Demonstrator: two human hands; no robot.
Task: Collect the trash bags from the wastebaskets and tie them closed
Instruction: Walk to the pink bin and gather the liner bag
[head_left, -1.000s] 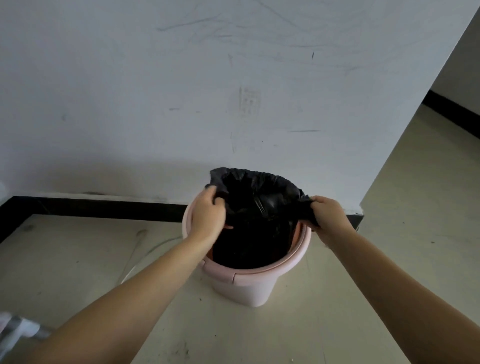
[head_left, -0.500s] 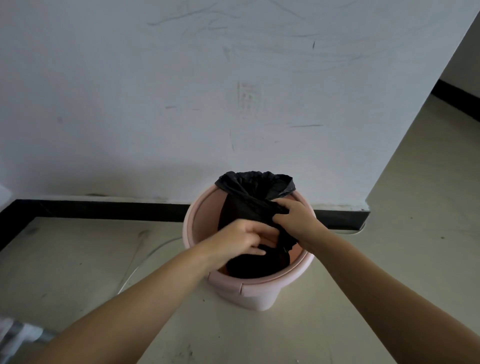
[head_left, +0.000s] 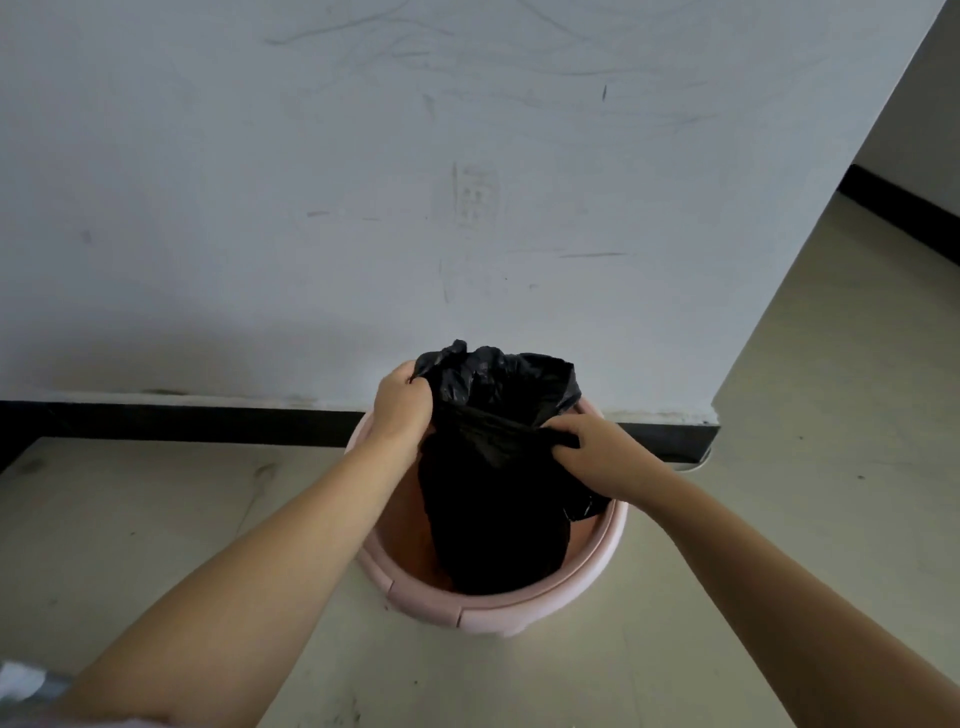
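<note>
Both hands bunch crumpled black trash bag (head_left: 498, 467)

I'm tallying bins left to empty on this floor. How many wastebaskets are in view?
1. The round pink plastic wastebasket stands on the floor by the white wall, holding the black plastic trash bag. Others may lie outside the view.

A black trash bag (head_left: 493, 499) is standing inside a round pink wastebasket (head_left: 519, 610), its crumpled top bunching up above the rim at the far side. The plastic is glossy and creased, pulled free of the rim, so the basket's bare pinkish-brown inner wall is showing to the left. The wastebasket is sitting upright on the floor, close against the wall's black baseboard.
</note>
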